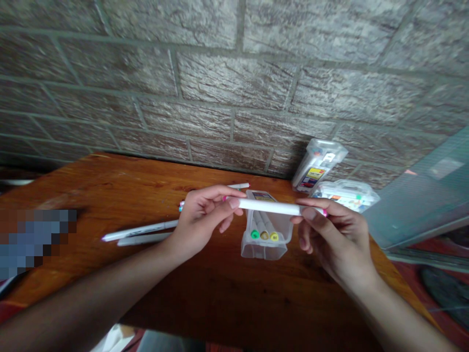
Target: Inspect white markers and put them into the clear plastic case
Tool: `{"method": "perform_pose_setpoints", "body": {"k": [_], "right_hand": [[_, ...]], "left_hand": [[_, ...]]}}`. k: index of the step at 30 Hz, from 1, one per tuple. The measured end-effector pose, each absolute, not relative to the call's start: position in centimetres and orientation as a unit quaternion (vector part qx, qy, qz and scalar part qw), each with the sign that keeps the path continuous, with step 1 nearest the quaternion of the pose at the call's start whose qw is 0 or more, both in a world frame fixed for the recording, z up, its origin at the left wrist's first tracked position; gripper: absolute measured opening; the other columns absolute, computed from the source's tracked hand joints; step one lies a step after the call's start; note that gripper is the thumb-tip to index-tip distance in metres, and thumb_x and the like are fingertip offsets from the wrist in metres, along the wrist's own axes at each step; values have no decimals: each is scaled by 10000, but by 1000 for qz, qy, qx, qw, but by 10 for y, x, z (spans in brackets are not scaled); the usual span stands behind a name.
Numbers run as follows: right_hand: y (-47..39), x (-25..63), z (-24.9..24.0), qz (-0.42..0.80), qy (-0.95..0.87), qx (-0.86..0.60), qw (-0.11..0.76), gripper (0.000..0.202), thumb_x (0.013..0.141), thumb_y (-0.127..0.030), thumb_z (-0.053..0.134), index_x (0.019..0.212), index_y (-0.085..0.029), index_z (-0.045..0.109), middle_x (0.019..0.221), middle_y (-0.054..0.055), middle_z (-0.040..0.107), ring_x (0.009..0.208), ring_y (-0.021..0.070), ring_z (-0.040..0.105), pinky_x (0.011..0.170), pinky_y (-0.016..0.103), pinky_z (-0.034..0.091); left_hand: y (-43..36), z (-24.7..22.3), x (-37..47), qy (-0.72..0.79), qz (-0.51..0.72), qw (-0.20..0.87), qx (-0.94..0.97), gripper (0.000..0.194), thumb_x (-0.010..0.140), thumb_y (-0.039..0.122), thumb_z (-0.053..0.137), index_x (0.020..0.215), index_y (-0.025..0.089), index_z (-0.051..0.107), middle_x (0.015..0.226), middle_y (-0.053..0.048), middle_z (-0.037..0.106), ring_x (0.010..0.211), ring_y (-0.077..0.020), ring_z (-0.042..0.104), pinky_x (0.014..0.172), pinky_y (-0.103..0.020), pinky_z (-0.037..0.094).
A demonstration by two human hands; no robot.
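A white marker (269,206) with pink ends is held level between my two hands. My left hand (207,215) pinches its left end between thumb and fingers, and my right hand (335,234) grips the right end the same way. Below and behind the marker, a clear plastic case (264,250) lies on the wooden table (227,288). Inside it are markers with a green cap (255,234), a brown cap (264,235) and a yellow cap (274,236).
Loose markers (141,230) lie left of the case, partly behind my left hand; another marker (241,186) lies farther back. An upright clear case (318,166) and a second clear box (346,193) stand near the brick wall (234,83). A glass panel (421,190) borders the right.
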State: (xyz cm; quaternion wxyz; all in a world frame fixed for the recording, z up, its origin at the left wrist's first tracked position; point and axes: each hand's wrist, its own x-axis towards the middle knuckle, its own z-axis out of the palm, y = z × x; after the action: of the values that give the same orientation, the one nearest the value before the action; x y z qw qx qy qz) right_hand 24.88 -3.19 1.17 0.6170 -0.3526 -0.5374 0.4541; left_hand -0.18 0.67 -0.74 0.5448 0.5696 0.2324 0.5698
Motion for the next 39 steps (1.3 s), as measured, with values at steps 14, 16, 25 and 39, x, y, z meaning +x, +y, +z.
{"method": "perform_pose_setpoints", "body": {"k": [14, 16, 25, 39], "right_hand": [[-32, 248, 18, 500, -497, -330, 628, 173, 945, -296, 798, 1074, -199, 861, 855, 83, 852, 397, 111, 646, 342, 176, 498], [-32, 247, 18, 502, -494, -328, 630, 155, 948, -280, 788, 1066, -196, 845, 857, 81, 855, 391, 117, 645, 339, 182, 499], [-32, 248, 17, 481, -501, -332, 638, 129, 951, -297, 794, 1028, -208, 847, 873, 71, 860, 395, 105, 632, 340, 175, 493], [-32, 247, 19, 472, -492, -352, 642, 179, 947, -290, 748, 1047, -214, 875, 889, 104, 871, 371, 118, 613, 306, 196, 469]], "left_hand": [[7, -4, 0, 206, 591, 572, 531, 173, 972, 243, 741, 1088, 180, 853, 821, -69, 806, 472, -69, 556, 453, -192, 426], [7, -3, 1, 202, 594, 576, 524, 160, 968, 250, 747, 1082, 183, 839, 809, -60, 802, 469, -74, 561, 441, -188, 428], [6, 2, 3, 205, 611, 591, 485, 132, 930, 255, 768, 990, 153, 828, 760, -58, 793, 438, -81, 547, 413, -190, 430], [5, 8, 5, 239, 630, 584, 452, 191, 832, 276, 821, 950, 129, 851, 737, -96, 812, 403, -97, 527, 389, -214, 400]]}}
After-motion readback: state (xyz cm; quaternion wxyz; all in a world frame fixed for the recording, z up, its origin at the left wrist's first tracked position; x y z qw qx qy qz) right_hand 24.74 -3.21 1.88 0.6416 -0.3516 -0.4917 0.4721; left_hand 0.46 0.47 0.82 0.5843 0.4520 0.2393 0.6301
